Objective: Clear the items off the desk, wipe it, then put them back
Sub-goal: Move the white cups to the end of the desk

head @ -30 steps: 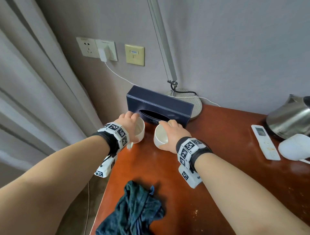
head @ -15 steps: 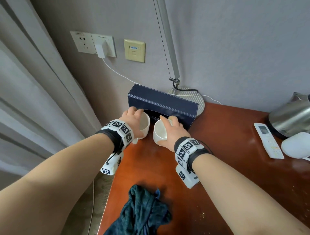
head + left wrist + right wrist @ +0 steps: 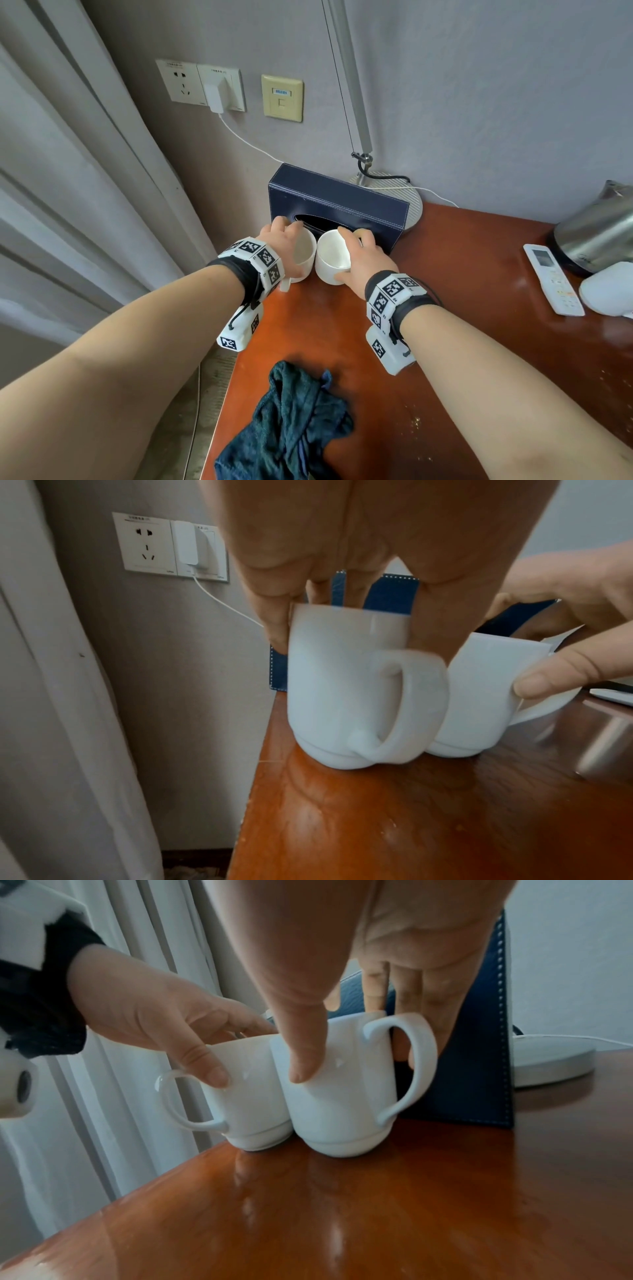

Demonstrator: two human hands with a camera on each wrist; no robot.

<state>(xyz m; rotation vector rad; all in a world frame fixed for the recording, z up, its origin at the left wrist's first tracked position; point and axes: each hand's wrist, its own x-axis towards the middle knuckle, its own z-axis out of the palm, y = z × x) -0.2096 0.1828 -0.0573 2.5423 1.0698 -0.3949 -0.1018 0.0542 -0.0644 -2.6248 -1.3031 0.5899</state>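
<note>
- The left hand (image 3: 284, 245) is gripping the left mug (image 3: 303, 255) from above, fingers curled over the far rim and thumb pressing the near wall; this grip is clamped on the mug.
- The right hand (image 3: 363, 262) is doing the same with the right mug (image 3: 330, 257), thumb on the near wall and fingers hooked over the far side beside the handle; this grip too is clamped on its mug.
- The two mugs are standing upright and touching each other, side by side at the worktop (image 3: 445, 308) corner, just in front of the dark blue tissue box (image 3: 337, 209) that lies beyond both grips.
- In the wrist views both bases look to be on or barely above the wood; I cannot tell which.
- Well behind the grips, towards the person, a dark green cloth (image 3: 291, 421) is lying crumpled at the near edge; off to the right of the right grip are lying a white remote (image 3: 553, 279) and a steel kettle (image 3: 596, 233).
- Judging by the cloth lying idle and the items standing about, either clearing or returning the mugs is in hand; the frames are not settling which.
- The next move is calling for steady, level hands, minding the left mug so close to the worktop's edge and the box just behind.
</note>
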